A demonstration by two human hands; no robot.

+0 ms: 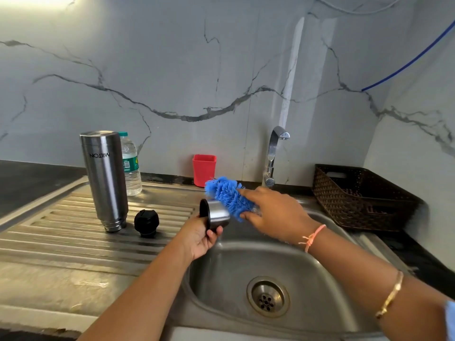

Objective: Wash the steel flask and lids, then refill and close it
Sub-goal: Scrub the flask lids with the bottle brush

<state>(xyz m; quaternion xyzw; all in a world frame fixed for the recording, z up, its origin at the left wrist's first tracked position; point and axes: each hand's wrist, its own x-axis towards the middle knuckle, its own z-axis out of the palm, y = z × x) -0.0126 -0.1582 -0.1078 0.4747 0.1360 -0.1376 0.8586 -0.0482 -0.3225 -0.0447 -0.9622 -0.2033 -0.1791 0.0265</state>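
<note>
Round steel cup lid with black lining (218,214) is tipped sideways over the steel sink's (246,267) rim, the left hand (200,236) curled round it. The right hand (275,212) grips a blue bristly brush (227,193), its bristles on the lid. The tall steel flask (104,178) stands inverted on the ribbed drainboard (61,232), with the round black stopper (146,221) just beside it.

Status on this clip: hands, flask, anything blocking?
Left hand holds steel cup lid; right hand grips blue brush against it. Flask upside down on drainboard, black stopper beside it. Nothing blocking.
</note>
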